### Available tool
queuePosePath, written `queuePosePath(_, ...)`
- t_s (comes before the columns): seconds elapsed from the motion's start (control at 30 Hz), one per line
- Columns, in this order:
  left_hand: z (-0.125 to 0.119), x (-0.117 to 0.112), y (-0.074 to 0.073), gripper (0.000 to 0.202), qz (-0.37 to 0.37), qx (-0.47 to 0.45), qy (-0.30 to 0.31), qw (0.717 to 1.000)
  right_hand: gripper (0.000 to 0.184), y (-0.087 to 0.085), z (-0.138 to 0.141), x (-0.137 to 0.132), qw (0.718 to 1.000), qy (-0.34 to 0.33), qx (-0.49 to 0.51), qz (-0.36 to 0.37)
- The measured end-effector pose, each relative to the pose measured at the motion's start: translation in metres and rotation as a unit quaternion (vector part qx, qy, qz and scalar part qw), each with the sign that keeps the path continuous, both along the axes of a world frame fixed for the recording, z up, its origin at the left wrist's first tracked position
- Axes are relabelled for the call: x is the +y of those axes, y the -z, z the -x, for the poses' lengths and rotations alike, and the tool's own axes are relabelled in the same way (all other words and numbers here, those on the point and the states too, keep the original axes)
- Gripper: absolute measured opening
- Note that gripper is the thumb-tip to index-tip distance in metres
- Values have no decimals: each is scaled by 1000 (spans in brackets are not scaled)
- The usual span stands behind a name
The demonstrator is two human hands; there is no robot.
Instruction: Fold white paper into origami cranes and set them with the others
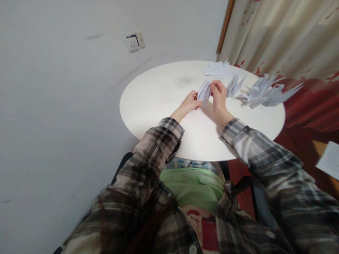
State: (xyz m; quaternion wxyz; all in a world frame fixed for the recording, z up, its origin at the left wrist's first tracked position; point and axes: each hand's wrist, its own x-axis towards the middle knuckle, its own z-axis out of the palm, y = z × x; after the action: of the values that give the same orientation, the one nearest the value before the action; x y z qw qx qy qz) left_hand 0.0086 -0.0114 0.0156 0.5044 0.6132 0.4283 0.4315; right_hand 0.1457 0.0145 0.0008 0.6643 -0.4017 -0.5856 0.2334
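Observation:
Both my hands meet over the far half of a round white table (159,102), pinching one folded piece of white paper (204,91). My left hand (190,102) grips its lower left edge with closed fingers. My right hand (218,94) holds its right side, fingers curled round the fold. The paper stands tilted up between them, just above the tabletop. Plaid sleeves cover both forearms.
Several folded white paper shapes (265,92) lie in a heap at the table's far right, with more (219,69) at the back edge and one (235,86) beside my right hand. A wall with a socket (135,42) is behind; a curtain (278,35) hangs at right. A paper sheet (329,159) lies at the right edge.

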Motion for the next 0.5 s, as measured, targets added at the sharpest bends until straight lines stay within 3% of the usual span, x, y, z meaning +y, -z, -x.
queuePosePath(0.3, 1, 0, 0, 30, -5, 9, 9, 1000, 37, 0, 0, 2, 996, -8, 55, 72)
queuePosePath(0.5, 2, 2, 2, 28, -5, -30, -9, 999, 19, -6, 3, 0, 987, -47, 80, 130)
